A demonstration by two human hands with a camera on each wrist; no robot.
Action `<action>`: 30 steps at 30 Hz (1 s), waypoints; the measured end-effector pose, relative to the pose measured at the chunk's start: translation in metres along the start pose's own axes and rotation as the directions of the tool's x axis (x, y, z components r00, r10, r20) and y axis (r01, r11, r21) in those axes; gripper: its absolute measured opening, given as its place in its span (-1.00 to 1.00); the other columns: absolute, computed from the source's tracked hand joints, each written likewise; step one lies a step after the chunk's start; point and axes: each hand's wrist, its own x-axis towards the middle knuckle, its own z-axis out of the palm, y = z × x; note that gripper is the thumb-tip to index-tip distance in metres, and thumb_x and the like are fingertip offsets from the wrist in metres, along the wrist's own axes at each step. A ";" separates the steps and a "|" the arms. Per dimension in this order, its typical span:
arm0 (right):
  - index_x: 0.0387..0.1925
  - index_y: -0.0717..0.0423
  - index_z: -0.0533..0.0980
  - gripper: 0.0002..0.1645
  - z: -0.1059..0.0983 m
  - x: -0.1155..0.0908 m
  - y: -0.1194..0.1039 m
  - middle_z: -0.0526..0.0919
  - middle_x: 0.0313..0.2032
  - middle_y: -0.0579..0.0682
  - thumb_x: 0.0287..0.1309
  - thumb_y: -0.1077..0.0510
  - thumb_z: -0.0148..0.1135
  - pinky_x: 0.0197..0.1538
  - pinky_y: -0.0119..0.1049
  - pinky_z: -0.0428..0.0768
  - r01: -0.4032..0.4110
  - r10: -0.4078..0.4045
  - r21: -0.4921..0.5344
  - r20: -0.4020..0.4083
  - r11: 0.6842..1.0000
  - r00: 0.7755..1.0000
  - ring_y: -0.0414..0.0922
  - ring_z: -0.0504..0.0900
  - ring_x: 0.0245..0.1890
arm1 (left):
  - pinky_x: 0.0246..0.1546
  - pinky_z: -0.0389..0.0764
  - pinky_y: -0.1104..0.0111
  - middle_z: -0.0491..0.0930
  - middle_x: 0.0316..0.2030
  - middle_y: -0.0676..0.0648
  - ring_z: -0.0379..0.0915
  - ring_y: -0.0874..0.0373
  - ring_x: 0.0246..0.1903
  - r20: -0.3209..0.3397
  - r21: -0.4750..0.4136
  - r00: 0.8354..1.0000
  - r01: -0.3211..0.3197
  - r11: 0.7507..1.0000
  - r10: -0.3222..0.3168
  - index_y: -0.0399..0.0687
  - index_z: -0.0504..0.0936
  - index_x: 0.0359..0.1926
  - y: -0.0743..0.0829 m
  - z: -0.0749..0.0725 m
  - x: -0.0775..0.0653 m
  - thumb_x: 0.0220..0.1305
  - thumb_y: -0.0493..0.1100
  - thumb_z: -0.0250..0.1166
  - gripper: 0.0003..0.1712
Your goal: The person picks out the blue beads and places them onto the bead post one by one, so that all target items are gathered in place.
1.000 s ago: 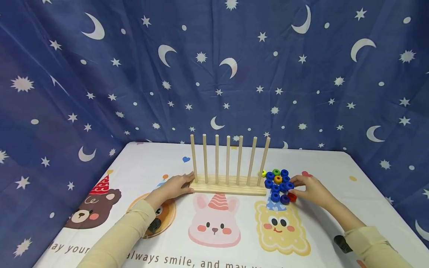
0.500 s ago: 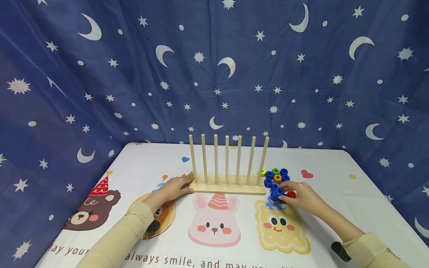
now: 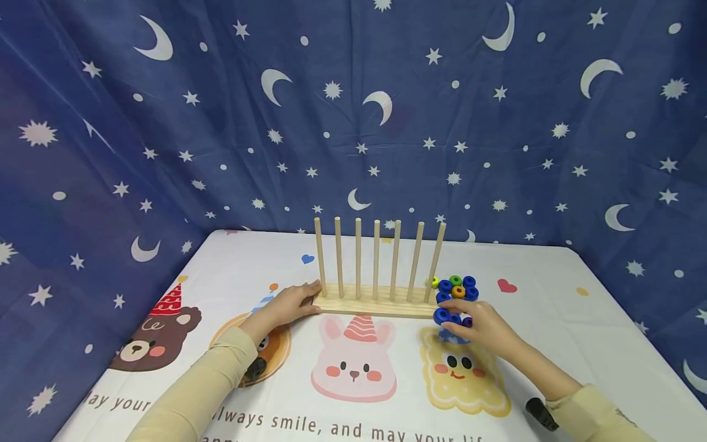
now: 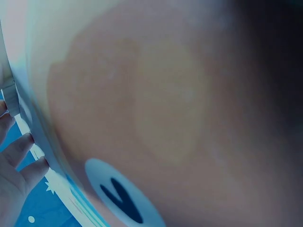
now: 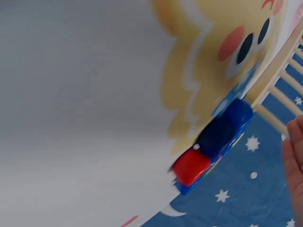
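Note:
The wooden peg rack (image 3: pixel 381 307) stands upright mid-table, with several bare dowels on a flat base. My left hand (image 3: pixel 289 305) holds the base's left end, thumb toward the front and fingers toward the back. In the left wrist view, the left hand's fingers (image 4: pixel 18 150) show at the left edge. Between thumb and fingers, my right hand (image 3: pixel 483 325) pinches a blue bead (image 3: pixel 441 316) by the rack's right front corner. Behind and below that hand are loose beads: blue, an orange bead (image 3: pixel 458 292), a green bead (image 3: pixel 455 280) and a yellow bead (image 3: pixel 434 282). A red bead (image 5: pixel 191 166) shows in the right wrist view.
A white tablecloth (image 3: pixel 265 264) with printed cartoon animals and lettering covers the table. Behind it hangs a dark blue curtain (image 3: pixel 331 153) with moons and stars. A black wrist device (image 3: pixel 541 414) sits by the right sleeve.
My right hand has picked up a blue bead from the pile's right side and carried it left toward the rack's right end. The left hand stays on the base.

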 end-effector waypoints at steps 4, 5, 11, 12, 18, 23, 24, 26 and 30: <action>-0.11 0.28 0.58 -0.64 0.006 0.004 -0.008 0.73 -0.22 0.15 0.02 0.21 0.36 -0.32 -0.27 0.68 0.033 -0.033 -0.003 -0.015 0.999 0.999 0.03 0.71 -0.24 | 0.22 0.37 0.00 0.31 0.29 -0.29 0.31 -0.27 0.22 -0.010 0.015 1.000 -0.004 1.000 0.004 -0.31 0.35 0.28 -0.001 0.000 0.000 0.20 -0.01 0.27 -0.28; -0.10 0.28 0.58 -0.64 0.008 0.005 -0.009 0.73 -0.21 0.14 0.03 0.21 0.36 -0.28 -0.23 0.69 0.035 -0.035 -0.003 -0.019 0.999 0.999 0.02 0.71 -0.24 | 0.21 0.37 0.00 0.31 0.29 -0.28 0.31 -0.26 0.22 -0.011 0.019 1.000 -0.001 1.000 0.001 -0.30 0.35 0.27 -0.001 0.000 0.000 0.19 -0.01 0.28 -0.29; -0.11 0.28 0.59 -0.63 0.010 0.008 -0.017 0.73 -0.22 0.10 -0.01 0.23 0.39 -0.21 -0.16 0.68 0.058 -0.060 -0.021 -0.083 0.998 0.995 -0.03 0.71 -0.26 | 0.21 0.39 0.01 0.31 0.28 -0.29 0.33 -0.26 0.21 -0.006 0.032 1.000 -0.016 0.999 0.016 -0.32 0.35 0.28 0.003 0.000 0.005 0.20 0.01 0.26 -0.28; -0.11 0.28 0.59 -0.62 0.010 0.010 -0.019 0.73 -0.23 0.09 -0.02 0.23 0.39 -0.21 -0.16 0.68 0.070 -0.072 -0.027 -0.096 0.997 0.993 -0.04 0.70 -0.26 | 0.21 0.38 0.01 0.31 0.29 -0.29 0.32 -0.27 0.21 -0.002 0.027 1.000 -0.014 1.000 0.014 -0.31 0.34 0.28 0.003 -0.001 0.006 0.21 0.02 0.26 -0.28; -0.10 0.28 0.59 -0.61 0.011 0.024 -0.029 0.73 -0.19 0.10 0.00 0.20 0.39 -0.19 -0.16 0.68 0.159 -0.165 -0.057 -0.129 0.986 0.978 -0.02 0.71 -0.21 | 0.22 0.37 0.00 0.30 0.29 -0.28 0.32 -0.28 0.21 0.009 0.027 1.000 0.015 1.000 -0.015 -0.30 0.33 0.29 0.005 -0.003 0.005 0.21 0.00 0.26 -0.28; -0.08 0.27 0.58 -0.60 0.012 0.032 -0.037 0.72 -0.16 0.10 0.02 0.18 0.37 -0.16 -0.14 0.68 0.165 -0.169 -0.041 -0.134 0.985 0.976 -0.01 0.70 -0.19 | 0.21 0.38 0.00 0.29 0.29 -0.29 0.32 -0.29 0.20 0.022 0.034 1.000 0.008 0.999 -0.008 -0.32 0.31 0.29 0.004 -0.003 0.003 0.22 0.01 0.25 -0.28; -0.07 0.26 0.58 -0.59 0.012 0.034 -0.039 0.72 -0.15 0.10 0.02 0.18 0.37 -0.15 -0.13 0.67 0.164 -0.168 -0.040 -0.135 0.986 0.977 -0.02 0.70 -0.19 | 0.21 0.37 -0.01 0.29 0.29 -0.28 0.32 -0.30 0.21 0.026 0.031 1.000 0.010 0.999 -0.011 -0.32 0.31 0.29 0.004 -0.003 0.003 0.23 0.01 0.24 -0.27; -0.05 0.25 0.58 -0.58 0.012 0.036 -0.042 0.72 -0.13 0.09 0.03 0.17 0.37 -0.13 -0.13 0.67 0.167 -0.171 -0.040 -0.137 0.985 0.976 -0.02 0.69 -0.17 | 0.21 0.38 -0.01 0.29 0.29 -0.29 0.33 -0.31 0.19 0.025 0.035 1.000 0.016 0.999 -0.017 -0.32 0.31 0.29 0.004 -0.003 0.003 0.23 0.01 0.24 -0.27; -0.04 0.22 0.58 -0.57 0.012 0.040 -0.050 0.70 -0.10 0.10 0.01 0.18 0.39 -0.10 -0.13 0.66 0.193 -0.196 -0.036 -0.174 0.981 0.965 0.00 0.68 -0.12 | 0.19 0.39 -0.02 0.31 0.28 -0.29 0.33 -0.32 0.18 0.024 0.039 0.999 0.020 0.999 -0.021 -0.32 0.32 0.29 0.004 -0.003 0.003 0.21 0.01 0.26 -0.27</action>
